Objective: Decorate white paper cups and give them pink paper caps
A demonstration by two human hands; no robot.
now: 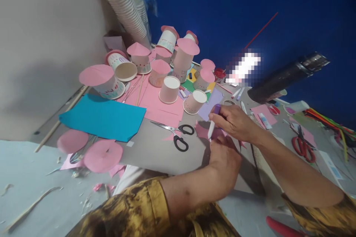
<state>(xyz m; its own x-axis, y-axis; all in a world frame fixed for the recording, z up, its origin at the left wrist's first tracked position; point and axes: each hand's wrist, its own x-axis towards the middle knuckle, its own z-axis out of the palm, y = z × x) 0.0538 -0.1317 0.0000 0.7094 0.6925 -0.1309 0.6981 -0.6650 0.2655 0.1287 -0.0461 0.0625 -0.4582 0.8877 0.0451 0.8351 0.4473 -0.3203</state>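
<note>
1. Patterned sleeve [133, 211], nearest of all, ends short of the left wrist, leaving the person's forearm bare as it angles right across the near edge of the table [155, 152].
2. At the left lies a flat blue sheet [104, 116], beside a wooden stick [62, 118]; it probably rests there to leave the near middle free for handwork.
3. Beyond it, at the far side, stand pink-topped cups [139, 57], most mouth down, likely because the wide rim steadies them and the closed base carries the paper top.
4. Farther right and nearer, two bare cups [169, 90] also stand mouth down.
5. Black-handled scissors [182, 137] lie near the middle, blades pointing left and handles toward the hands, perhaps for easy reach.
6. Marker [212, 127] is right of those scissors, slanting above cut pink paper [201, 130], purple end up, white end down.
7. Left hand [226, 159] is curled beside the marker's lower end; whether its fingers grip anything cannot be told.
8. Right hand [235, 122], on the far side of the left, pinches the marker between thumb and fingers, seemingly to control its slant.
</note>
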